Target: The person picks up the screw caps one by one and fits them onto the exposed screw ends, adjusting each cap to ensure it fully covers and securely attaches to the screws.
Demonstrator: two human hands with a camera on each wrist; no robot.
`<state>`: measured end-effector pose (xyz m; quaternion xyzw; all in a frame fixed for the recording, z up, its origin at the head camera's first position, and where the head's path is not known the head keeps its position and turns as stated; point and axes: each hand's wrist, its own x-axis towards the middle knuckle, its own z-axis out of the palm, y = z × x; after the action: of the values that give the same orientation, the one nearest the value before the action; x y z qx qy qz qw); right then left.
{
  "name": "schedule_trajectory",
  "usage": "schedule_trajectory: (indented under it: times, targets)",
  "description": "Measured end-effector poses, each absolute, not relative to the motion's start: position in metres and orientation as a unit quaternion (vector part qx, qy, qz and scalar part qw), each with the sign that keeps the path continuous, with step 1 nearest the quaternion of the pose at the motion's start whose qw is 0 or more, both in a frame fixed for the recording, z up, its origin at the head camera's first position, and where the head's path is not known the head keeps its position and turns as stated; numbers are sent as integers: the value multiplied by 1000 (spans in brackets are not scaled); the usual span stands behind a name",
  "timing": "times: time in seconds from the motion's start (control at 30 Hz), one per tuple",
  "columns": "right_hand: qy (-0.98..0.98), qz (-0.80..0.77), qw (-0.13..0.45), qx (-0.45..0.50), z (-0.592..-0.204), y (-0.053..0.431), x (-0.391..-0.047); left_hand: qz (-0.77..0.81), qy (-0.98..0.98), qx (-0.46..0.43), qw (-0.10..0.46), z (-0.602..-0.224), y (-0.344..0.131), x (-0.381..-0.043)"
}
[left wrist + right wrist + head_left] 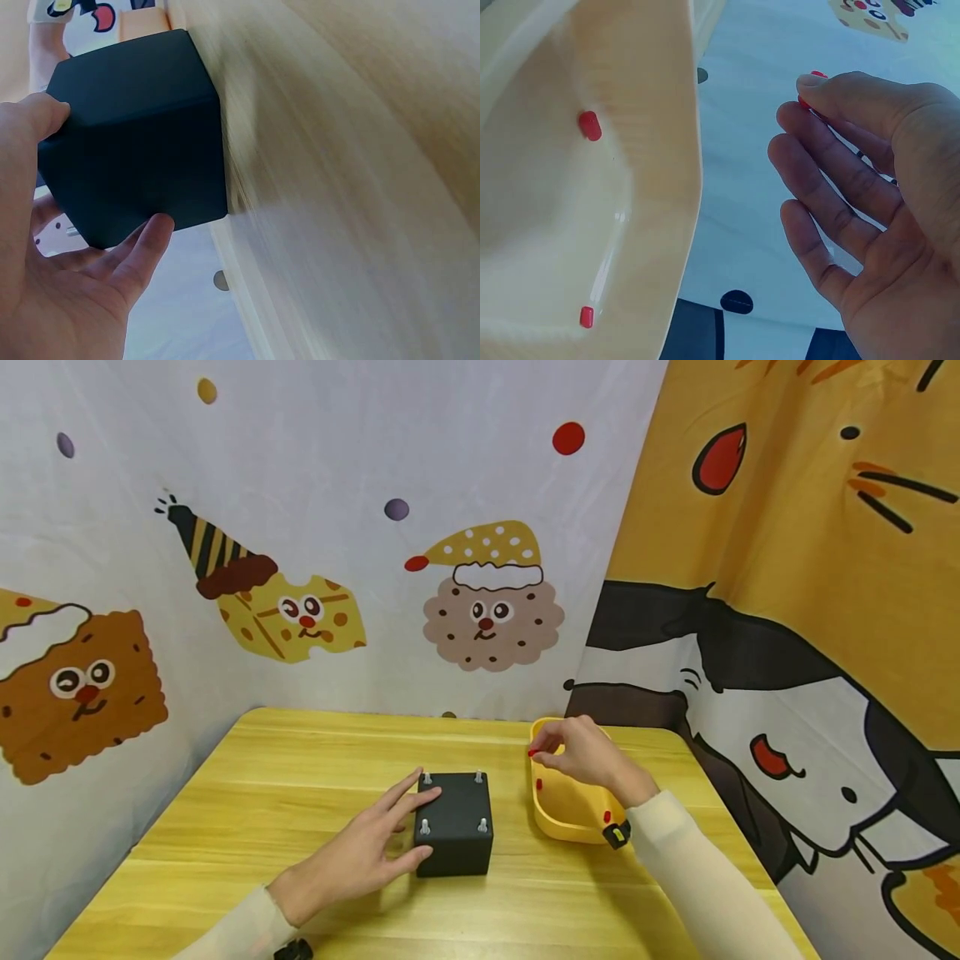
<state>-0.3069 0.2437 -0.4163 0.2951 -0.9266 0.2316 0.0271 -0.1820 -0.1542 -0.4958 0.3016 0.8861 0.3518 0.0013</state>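
A black box [453, 827] stands on the table, and a clear peg rises near each corner of its top. My left hand [358, 852] holds the box from its left side. In the left wrist view the thumb [49, 114] and fingertips [156, 229] lie against different faces of the box. Over the far left rim of a yellow tray [570, 831], my right hand [588, 756] pinches a small red piece [807, 102] between thumb and index finger. The other fingers are loosely bent. Two more red cylindrical pieces [589, 126] lie inside the tray.
The wood-grain table [240, 793] meets a white cloth backdrop [337, 460] with cartoon prints behind it. A yellow printed cloth [750, 543] hangs along the right side. The tray stands to the right of the box, with a gap of table between them.
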Motion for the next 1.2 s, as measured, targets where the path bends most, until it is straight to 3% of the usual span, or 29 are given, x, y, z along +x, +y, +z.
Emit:
schedule_trajectory:
  times: [0.47, 1.2]
  targets:
    - [-922, 241, 34, 302, -413, 237, -294, 354, 885, 303, 1, -497, -154, -183]
    - [-895, 252, 102, 353, -412, 225, -278, 362, 882, 303, 7, -500, -156, -184]
